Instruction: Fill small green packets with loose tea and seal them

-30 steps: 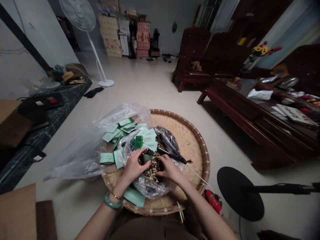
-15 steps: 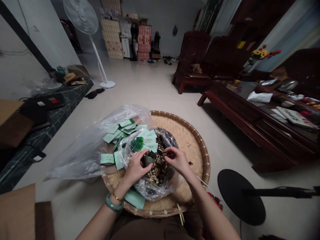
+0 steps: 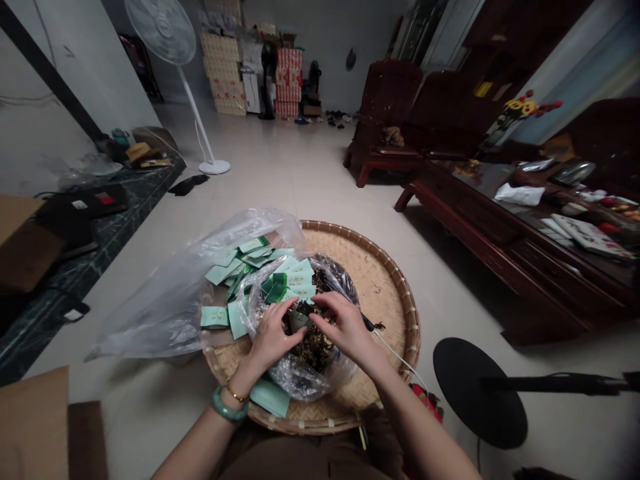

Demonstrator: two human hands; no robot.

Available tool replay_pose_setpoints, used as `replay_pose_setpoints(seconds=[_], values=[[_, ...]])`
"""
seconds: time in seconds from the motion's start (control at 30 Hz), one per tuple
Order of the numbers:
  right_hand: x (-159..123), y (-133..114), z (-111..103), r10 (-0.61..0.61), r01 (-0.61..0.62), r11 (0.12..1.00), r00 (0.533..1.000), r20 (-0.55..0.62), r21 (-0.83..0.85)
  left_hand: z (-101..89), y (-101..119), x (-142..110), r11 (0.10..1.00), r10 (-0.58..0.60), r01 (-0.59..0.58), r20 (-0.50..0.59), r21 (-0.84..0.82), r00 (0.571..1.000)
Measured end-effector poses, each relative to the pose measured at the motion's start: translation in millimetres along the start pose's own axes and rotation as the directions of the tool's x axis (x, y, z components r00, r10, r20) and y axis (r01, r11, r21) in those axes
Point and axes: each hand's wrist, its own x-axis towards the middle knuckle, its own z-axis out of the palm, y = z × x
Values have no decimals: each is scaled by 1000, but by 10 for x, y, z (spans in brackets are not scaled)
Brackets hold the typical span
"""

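Observation:
My left hand [image 3: 273,333] grips a small green packet [image 3: 299,319] between thumb and fingers, its dark mouth facing up. Close against that mouth on the right is my right hand [image 3: 347,327], thumb and fingertips curled inward; what they pinch is hidden. Beneath both hands, a clear plastic bag [image 3: 305,385] holds loose dried brown and cream bits [image 3: 317,350]. Several printed green packets [image 3: 300,277] lie on the bag's far left part. More light green packets [image 3: 225,273] are heaped to the left, partly on clear plastic.
A round woven bamboo tray [image 3: 383,267] carries everything. A large clear plastic bag [image 3: 155,307] spreads over its left side. A thin white cable [image 3: 400,357] crosses its right rim. A black round stand base [image 3: 480,393] is at right, a dark wooden table [image 3: 500,240] beyond.
My right hand has moved left from over the dried bits to the packet's mouth. My left hand and the packet have stayed in place.

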Motion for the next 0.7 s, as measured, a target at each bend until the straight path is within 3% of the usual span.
replay_pose_setpoints(seconds=[0.1, 0.2, 0.33, 0.43, 0.53, 0.7], values=[[-63, 43, 101, -17, 28, 990, 997, 80, -136, -9, 12, -11, 1000, -8, 8, 10, -2, 1000], [-69, 108, 159, -13, 25, 993, 995, 103, -118, -56, 17, -1, 1000, 2, -1, 30, -31, 1000], [2, 164, 32, -97, 103, 994, 982, 162, -32, -132, -8, 81, 983, 62, -35, 147, -179, 987], [43, 167, -108, -151, 157, 988, 970, 190, -15, -113, -32, 160, 964, 19, 44, 231, -263, 973], [31, 134, -189, -118, 119, 993, 975, 186, 5, -40, -29, 197, 956, -66, 140, 273, -259, 960], [-52, 70, -150, -30, 29, 1000, 989, 146, 4, 28, 20, 155, 949, -86, 149, 229, -276, 970]])
